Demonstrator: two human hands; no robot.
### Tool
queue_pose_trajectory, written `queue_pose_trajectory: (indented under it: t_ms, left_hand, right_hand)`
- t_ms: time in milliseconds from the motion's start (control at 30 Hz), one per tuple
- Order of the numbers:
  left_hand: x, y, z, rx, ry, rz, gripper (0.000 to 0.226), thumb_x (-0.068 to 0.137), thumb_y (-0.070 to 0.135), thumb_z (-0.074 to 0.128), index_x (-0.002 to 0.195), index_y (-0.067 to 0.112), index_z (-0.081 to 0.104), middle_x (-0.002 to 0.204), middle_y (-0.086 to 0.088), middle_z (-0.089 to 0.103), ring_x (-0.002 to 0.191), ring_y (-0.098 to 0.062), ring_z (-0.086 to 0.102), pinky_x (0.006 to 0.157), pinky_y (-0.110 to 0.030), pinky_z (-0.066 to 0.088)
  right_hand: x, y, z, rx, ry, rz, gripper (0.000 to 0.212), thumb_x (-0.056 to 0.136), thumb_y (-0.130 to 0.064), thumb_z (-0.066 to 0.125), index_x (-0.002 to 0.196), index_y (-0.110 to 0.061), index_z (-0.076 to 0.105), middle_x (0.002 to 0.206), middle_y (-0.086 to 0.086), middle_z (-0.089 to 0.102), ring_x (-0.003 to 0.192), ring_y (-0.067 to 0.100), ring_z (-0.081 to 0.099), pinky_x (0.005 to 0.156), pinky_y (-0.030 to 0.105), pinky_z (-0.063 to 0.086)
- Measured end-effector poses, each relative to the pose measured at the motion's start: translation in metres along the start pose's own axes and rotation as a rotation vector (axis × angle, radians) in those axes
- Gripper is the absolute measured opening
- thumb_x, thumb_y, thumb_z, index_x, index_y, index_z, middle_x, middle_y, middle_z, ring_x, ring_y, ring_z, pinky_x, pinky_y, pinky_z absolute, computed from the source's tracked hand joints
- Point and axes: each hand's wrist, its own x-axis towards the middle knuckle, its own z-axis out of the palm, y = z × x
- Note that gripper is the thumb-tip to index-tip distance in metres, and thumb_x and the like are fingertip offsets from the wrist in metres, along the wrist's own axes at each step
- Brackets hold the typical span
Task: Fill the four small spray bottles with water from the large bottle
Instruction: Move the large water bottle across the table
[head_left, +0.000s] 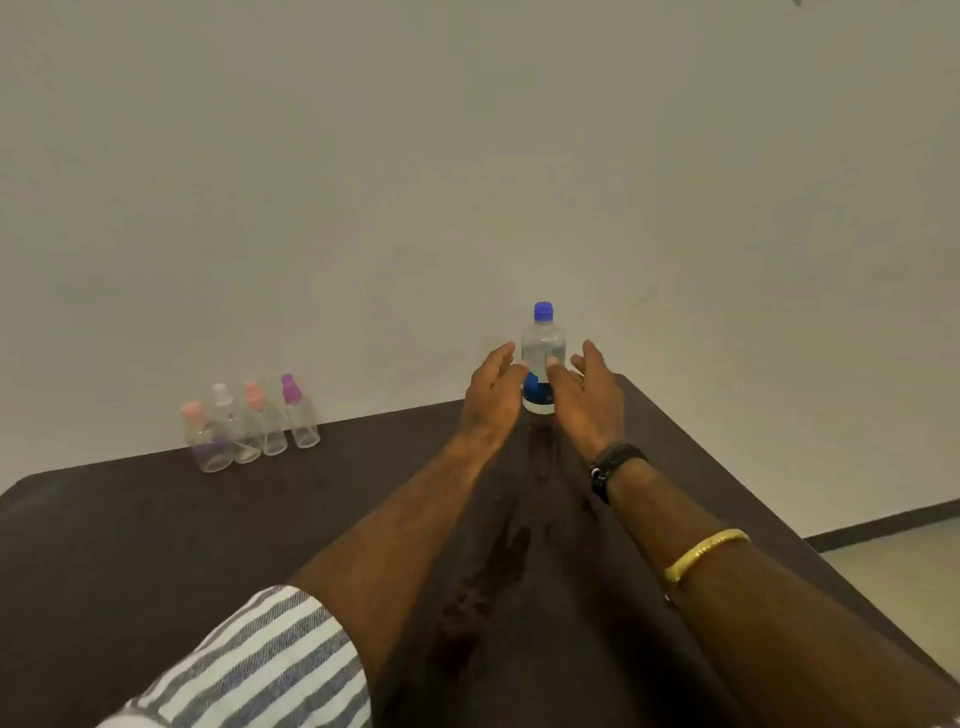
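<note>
The large clear water bottle (542, 348) with a blue cap and blue label stands upright near the far edge of the dark table (156, 545). My left hand (491, 395) and my right hand (589, 397) flank it with fingers relaxed; whether the fingertips touch the bottle is unclear. Several small clear spray bottles stand upright in a row at the far left: a pink-capped one (200, 439), a white-capped one (234, 428), an orange-capped one (265, 423) and a purple-capped one (300, 415).
The table's back edge meets a plain pale wall (467, 156). A wet-looking streak (498, 566) runs down the table between my forearms. The table's right edge drops to a light floor (893, 561).
</note>
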Motion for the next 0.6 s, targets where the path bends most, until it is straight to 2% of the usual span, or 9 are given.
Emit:
queue_pose_trajectory:
  t_ms: [167, 300, 367, 433, 500, 600]
  left_hand:
    - [0.013, -0.009, 0.008, 0.034, -0.054, -0.111, 0.055, 0.109, 0.020, 0.039, 0.162, 0.016, 0.023, 0.169, -0.003, 0.022, 0.154, -0.022, 0.026, 0.123, -0.039, 0.026]
    - [0.023, -0.016, 0.010, 0.042, -0.118, -0.154, 0.057, 0.110, 0.018, 0.036, 0.163, 0.015, 0.014, 0.170, -0.005, 0.019, 0.154, -0.023, 0.024, 0.123, -0.036, 0.024]
    - [0.027, -0.020, 0.012, 0.018, -0.137, -0.154, 0.055, 0.110, 0.018, 0.035, 0.162, 0.012, 0.017, 0.166, -0.004, 0.027, 0.151, -0.020, 0.030, 0.120, -0.031, 0.026]
    - [0.029, -0.023, 0.015, -0.011, -0.160, -0.147, 0.048, 0.110, 0.017, 0.036, 0.158, 0.013, 0.031, 0.152, 0.000, 0.045, 0.135, -0.014, 0.045, 0.111, -0.026, 0.032]
    - [0.034, -0.030, 0.017, -0.059, -0.179, -0.138, 0.042, 0.109, 0.017, 0.039, 0.150, 0.015, 0.046, 0.139, -0.002, 0.058, 0.118, -0.012, 0.056, 0.107, -0.026, 0.040]
    - [0.038, -0.036, 0.018, -0.071, -0.177, -0.141, 0.041, 0.108, 0.017, 0.040, 0.148, 0.018, 0.049, 0.121, 0.003, 0.064, 0.108, -0.006, 0.060, 0.104, -0.026, 0.045]
  right_hand:
    - [0.020, 0.014, 0.005, -0.054, -0.035, 0.023, 0.054, 0.108, -0.025, 0.046, 0.158, -0.010, 0.030, 0.160, 0.012, 0.039, 0.145, 0.031, 0.042, 0.117, 0.043, 0.037]
    - [0.036, 0.026, 0.010, -0.077, -0.099, 0.063, 0.057, 0.108, -0.018, 0.044, 0.161, -0.013, 0.022, 0.164, 0.010, 0.033, 0.149, 0.031, 0.037, 0.119, 0.045, 0.033]
    - [0.044, 0.034, 0.012, -0.091, -0.119, 0.052, 0.053, 0.106, -0.013, 0.045, 0.158, -0.013, 0.031, 0.158, 0.010, 0.043, 0.144, 0.031, 0.044, 0.116, 0.045, 0.037]
    - [0.047, 0.038, 0.014, -0.097, -0.129, 0.035, 0.047, 0.104, -0.012, 0.045, 0.150, -0.019, 0.042, 0.145, 0.008, 0.055, 0.134, 0.031, 0.053, 0.114, 0.046, 0.043]
    - [0.052, 0.045, 0.017, -0.092, -0.126, 0.010, 0.042, 0.102, -0.016, 0.045, 0.143, -0.026, 0.048, 0.135, 0.000, 0.060, 0.126, 0.026, 0.058, 0.112, 0.049, 0.047]
    - [0.062, 0.059, 0.021, -0.042, -0.120, -0.010, 0.044, 0.097, -0.023, 0.045, 0.140, -0.034, 0.050, 0.133, -0.003, 0.063, 0.123, 0.023, 0.060, 0.109, 0.050, 0.049]
